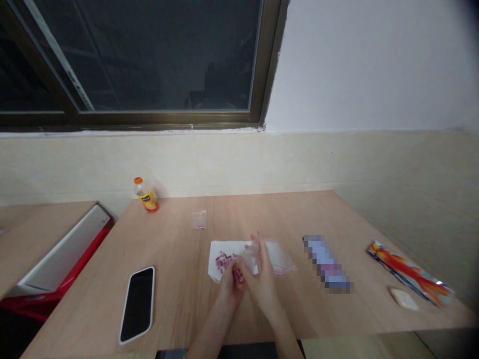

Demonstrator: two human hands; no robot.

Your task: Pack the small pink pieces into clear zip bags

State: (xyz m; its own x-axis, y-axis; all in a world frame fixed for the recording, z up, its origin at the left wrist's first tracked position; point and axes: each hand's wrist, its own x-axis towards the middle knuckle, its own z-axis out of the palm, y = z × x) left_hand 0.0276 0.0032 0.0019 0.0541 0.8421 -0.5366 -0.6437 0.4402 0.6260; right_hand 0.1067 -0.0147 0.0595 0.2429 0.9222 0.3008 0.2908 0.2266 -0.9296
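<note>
In the head view my left hand [231,286] is cupped around a small heap of pink beads [238,274]. Pressed close beside it, my right hand [265,281] has its thumb over the beads and its fingers pointing up around a crumpled clear plastic bag [251,257]. More pink beads, with some dark bits, form a loose cluster [223,259] on a white sheet [215,275] under and behind my hands. A clear zip bag [280,257] with a pinkish edge lies flat just right of my right hand.
A small bag [199,219] with pink bits lies farther back. A juice bottle [147,197] stands at the back left; a phone [138,304] lies front left. On the right are a blurred-out object [327,263], a colourful packet [411,273] and a whitish block [404,299].
</note>
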